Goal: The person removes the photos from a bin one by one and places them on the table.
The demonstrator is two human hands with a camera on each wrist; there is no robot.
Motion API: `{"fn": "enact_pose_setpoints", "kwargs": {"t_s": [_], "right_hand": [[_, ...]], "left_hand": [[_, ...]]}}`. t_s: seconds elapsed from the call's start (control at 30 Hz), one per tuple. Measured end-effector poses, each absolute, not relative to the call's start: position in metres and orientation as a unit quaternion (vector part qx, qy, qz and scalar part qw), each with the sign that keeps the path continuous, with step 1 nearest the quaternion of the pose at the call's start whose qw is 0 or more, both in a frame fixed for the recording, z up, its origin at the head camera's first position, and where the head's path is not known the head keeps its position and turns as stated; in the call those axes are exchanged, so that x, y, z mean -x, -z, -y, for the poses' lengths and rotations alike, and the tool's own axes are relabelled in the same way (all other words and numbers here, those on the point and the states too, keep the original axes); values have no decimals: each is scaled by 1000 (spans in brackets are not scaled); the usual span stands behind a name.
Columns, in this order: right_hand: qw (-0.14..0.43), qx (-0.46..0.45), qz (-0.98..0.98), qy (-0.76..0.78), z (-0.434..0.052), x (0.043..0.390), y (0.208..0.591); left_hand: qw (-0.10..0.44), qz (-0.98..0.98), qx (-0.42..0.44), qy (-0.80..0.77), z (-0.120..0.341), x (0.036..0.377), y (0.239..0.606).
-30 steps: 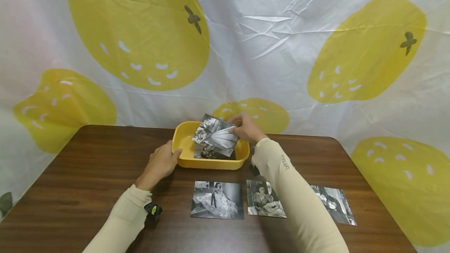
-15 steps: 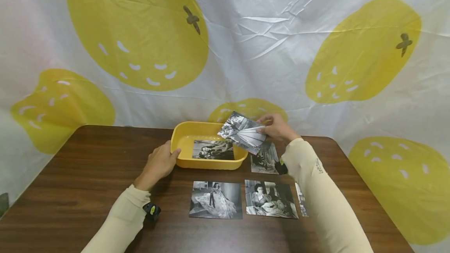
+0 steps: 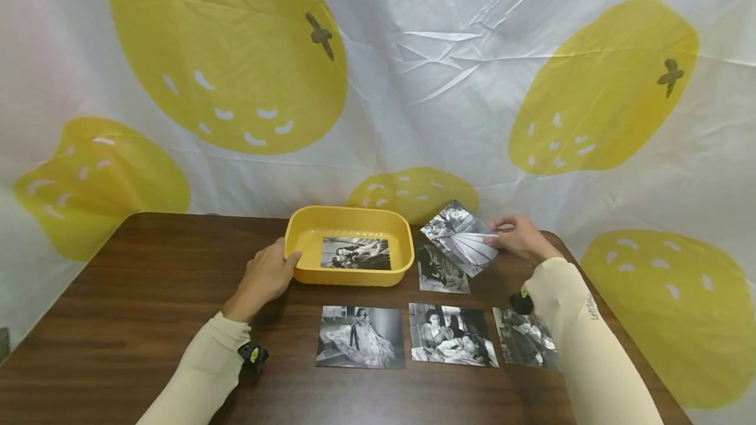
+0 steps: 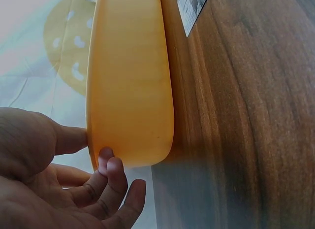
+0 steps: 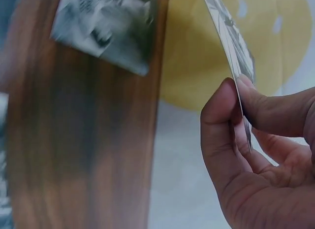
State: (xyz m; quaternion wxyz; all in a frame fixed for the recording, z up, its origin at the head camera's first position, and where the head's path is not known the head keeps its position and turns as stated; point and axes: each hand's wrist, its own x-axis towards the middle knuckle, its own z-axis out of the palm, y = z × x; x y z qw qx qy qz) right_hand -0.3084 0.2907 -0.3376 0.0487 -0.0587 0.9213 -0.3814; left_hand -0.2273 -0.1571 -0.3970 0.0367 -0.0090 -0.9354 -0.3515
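My right hand [image 3: 520, 238] pinches a black-and-white photo [image 3: 461, 238] by its right edge, thumb on one face and fingers behind. Tilted in the air, the held print is right of the yellow plastic tray [image 3: 348, 277] and partly hides another photo [image 3: 440, 274] lying on the table. In the right wrist view the print [image 5: 236, 51] shows nearly edge-on. My left hand [image 3: 266, 274] grips the tray's left end, thumb over the rim; the left wrist view shows its fingertips [image 4: 114, 167] against the outer wall. One photo [image 3: 357, 253] lies inside the tray.
Three photos lie in a row nearer me: a wide-gown print [image 3: 360, 338], a middle print [image 3: 453, 335] and a right print [image 3: 525, 336] partly covered by my right sleeve. A white cloth with yellow fruit shapes [image 3: 413, 192] hangs behind the brown table [image 3: 177, 281].
My right hand has carried the photo from above the tray rightward, past its right end. The photo inside the tray and those on the right are more exposed. My left hand stays at the tray.
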Motion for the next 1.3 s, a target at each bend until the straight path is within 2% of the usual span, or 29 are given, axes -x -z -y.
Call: {"fn": "enact_pose_setpoints", "kwargs": {"t_s": [0.43, 0.87, 1.3], "right_hand": [[39, -30, -918, 393, -336, 287, 369], [10, -78, -935, 347, -348, 282, 401], [20, -98, -956, 276, -347, 282, 406]], "left_hand": [[25, 937, -1, 348, 158, 227, 396], [24, 938, 4, 347, 158, 228, 397], [27, 937, 6, 348, 157, 227, 397]]}}
